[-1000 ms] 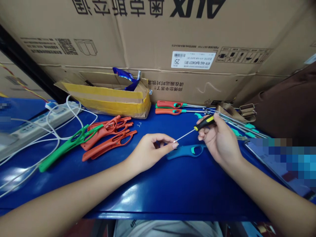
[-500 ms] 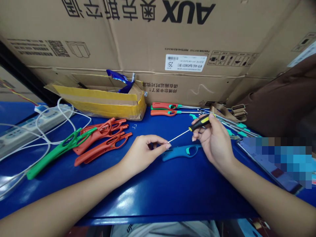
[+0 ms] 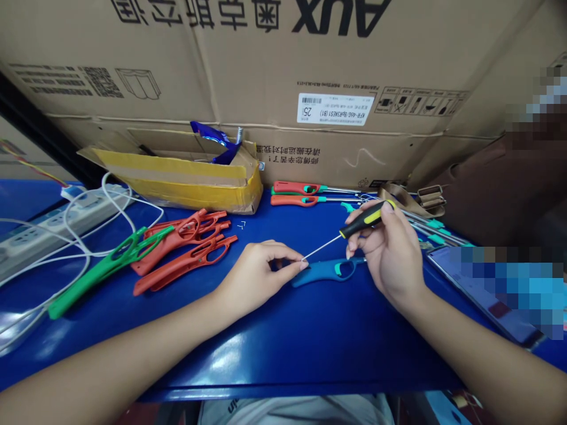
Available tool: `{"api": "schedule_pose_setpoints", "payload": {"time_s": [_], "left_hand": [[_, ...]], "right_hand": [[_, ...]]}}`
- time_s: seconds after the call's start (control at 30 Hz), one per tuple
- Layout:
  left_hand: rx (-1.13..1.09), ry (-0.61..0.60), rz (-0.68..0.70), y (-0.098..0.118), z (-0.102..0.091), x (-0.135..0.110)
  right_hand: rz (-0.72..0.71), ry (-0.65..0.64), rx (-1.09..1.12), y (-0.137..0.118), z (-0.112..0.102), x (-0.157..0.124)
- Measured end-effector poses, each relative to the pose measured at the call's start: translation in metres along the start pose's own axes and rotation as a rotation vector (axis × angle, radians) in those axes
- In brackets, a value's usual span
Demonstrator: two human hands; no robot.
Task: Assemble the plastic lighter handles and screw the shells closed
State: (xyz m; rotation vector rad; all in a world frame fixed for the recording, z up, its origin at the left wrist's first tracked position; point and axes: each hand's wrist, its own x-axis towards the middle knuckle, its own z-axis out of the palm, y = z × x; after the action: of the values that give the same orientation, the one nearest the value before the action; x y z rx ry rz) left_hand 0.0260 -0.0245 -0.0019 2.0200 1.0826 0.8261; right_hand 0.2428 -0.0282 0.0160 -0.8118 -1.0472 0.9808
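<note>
My right hand [image 3: 390, 254] is closed around the black and yellow handle of a screwdriver [image 3: 364, 219], whose thin shaft slants down to the left. At its tip, the thumb and fingers of my left hand [image 3: 266, 271] are pinched together; anything tiny between them is too small to make out. Just below and between the hands, a blue long-nosed lighter [image 3: 321, 272] with a teal trigger lies on the blue table [image 3: 283, 342]. Its left end sits close to my left fingertips, and its right end runs behind my right hand.
Left are red lighter shells [image 3: 186, 262], a green shell [image 3: 97, 280] and a power strip [image 3: 57, 227] with white cables. Behind stands a yellow-taped box [image 3: 177, 183]. Finished-looking red lighters [image 3: 295, 200] lie at the back; metal rods [image 3: 438, 233] and a phone [image 3: 482, 295] are right.
The view has shifted slightly. The screwdriver's handle is turned a little in my right hand, while its tip stays at my left fingertips. The blue lighter lies as before.
</note>
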Motion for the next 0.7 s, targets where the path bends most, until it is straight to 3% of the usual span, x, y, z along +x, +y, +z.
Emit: {"api": "schedule_pose_setpoints", "payload": {"time_s": [0.47,0.7], "left_hand": [[-0.023,-0.015,-0.030,0.0009,-0.0007,-0.0001],[0.034,-0.016,0.040,-0.0016,0.0003,-0.0008]], "right_hand": [[-0.025,-0.043,0.009,0.0017,-0.0037,0.0010],[-0.045,-0.073,-0.009,0.0013,-0.0040,-0.0010]]}}
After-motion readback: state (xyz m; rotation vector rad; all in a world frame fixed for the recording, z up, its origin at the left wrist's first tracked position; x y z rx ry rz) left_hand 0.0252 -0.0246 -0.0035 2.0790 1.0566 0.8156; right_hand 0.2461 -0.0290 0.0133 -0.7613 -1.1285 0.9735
